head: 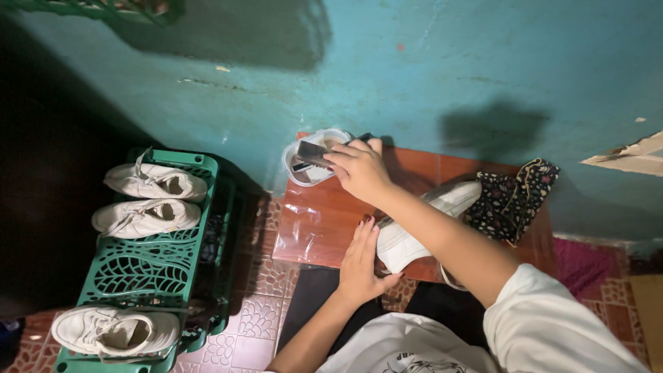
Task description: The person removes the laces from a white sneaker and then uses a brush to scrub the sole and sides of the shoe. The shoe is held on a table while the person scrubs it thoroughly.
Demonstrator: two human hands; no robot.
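A dark flat brush (312,152) is grasped by the right hand (359,169), the grip closed on it with the fingers curled over its near end. Directly beneath the brush, a clear plastic container (304,174) is seen, standing at the far left corner of the reddish-brown table (314,228), close to the teal wall (449,62). Nearer the body, the left hand (360,266) is laid flat, its grip released, against the toe of a white sneaker (414,231), which is partly hidden under the right forearm. Beyond the sneaker's heel, to the right, a dark floral cloth (514,197) is draped over the table's edge. Well to the left of both hands, a green plastic rack (148,269) is set on the tiled floor (255,324), and three more white sneakers (146,217) are carried on it.
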